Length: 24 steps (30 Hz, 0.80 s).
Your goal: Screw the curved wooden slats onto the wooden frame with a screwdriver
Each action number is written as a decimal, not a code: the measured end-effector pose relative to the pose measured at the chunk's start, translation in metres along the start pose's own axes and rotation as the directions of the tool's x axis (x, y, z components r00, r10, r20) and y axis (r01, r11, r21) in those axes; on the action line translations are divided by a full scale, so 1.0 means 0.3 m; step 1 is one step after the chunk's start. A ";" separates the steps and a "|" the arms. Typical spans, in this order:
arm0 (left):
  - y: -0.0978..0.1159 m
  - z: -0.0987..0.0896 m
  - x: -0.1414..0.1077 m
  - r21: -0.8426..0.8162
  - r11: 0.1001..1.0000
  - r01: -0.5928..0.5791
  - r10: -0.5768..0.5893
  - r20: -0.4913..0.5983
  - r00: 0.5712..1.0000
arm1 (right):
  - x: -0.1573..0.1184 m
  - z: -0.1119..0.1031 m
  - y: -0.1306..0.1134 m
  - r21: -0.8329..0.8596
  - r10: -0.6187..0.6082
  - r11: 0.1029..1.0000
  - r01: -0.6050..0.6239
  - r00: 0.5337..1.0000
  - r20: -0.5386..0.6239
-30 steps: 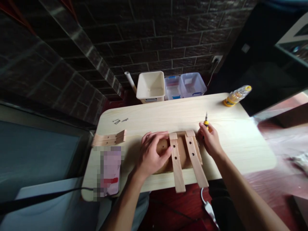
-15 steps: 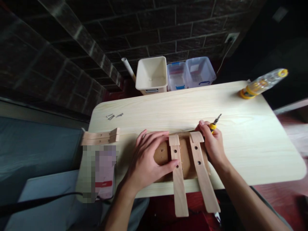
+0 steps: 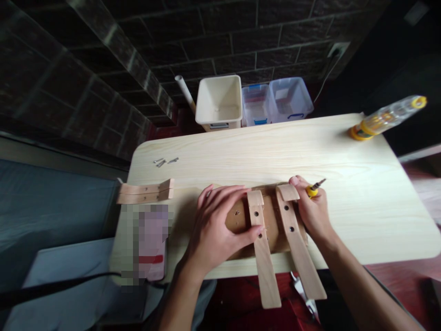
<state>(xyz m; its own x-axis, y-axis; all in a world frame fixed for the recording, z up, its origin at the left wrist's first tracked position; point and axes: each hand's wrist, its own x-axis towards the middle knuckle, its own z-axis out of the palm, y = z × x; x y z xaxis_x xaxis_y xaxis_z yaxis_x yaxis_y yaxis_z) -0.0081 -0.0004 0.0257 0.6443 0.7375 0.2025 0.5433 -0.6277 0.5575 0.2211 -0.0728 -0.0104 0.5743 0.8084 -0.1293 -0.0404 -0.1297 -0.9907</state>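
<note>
My left hand (image 3: 217,230) grips a brown wooden piece (image 3: 274,226) near the table's front edge, fingers over its far side. Its thumb presses on a pale, curved wooden strip (image 3: 266,273) lying across that piece. A second curved strip (image 3: 306,262) lies to the right; both have two dark holes and stick out past the table edge. My right hand (image 3: 315,214) is closed around a screwdriver (image 3: 312,191) with a yellow collar, its bit pointing up and right. The right thumb is by the far end of the second strip. The screwdriver's handle is hidden in the palm.
Several screws (image 3: 161,163) and two joined wooden strips (image 3: 144,194) lie on the table (image 3: 372,197) at left, above a partly pixelated phone (image 3: 156,269). A clear, yellow-capped bottle (image 3: 386,117) stands at far right. Behind are a cream bin (image 3: 203,99) and clear plastic boxes (image 3: 292,99).
The screwdriver's tip has tilted lower and to the right in my right hand. The whole view has shifted slightly; my left hand keeps its grip on the wooden piece.
</note>
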 end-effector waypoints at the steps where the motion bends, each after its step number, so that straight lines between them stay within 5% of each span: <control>1: 0.000 0.001 0.000 0.000 1.000 0.000 0.000 -0.005 1.000 | -0.004 -0.003 0.001 -0.001 0.004 1.000 -0.004 1.000 0.007; 24: 0.002 0.009 0.008 -0.038 0.999 -0.014 0.013 -0.025 1.000 | -0.012 0.004 0.040 0.000 -0.054 0.999 0.054 0.998 -0.039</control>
<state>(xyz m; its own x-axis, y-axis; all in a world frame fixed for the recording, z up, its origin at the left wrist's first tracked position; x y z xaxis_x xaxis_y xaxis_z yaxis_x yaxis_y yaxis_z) -0.0046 0.0004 0.0244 0.6374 0.7356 0.2297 0.5134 -0.6276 0.5853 0.2174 -0.0766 -0.0218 0.6071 0.7912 -0.0738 -0.0090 -0.0861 -0.9962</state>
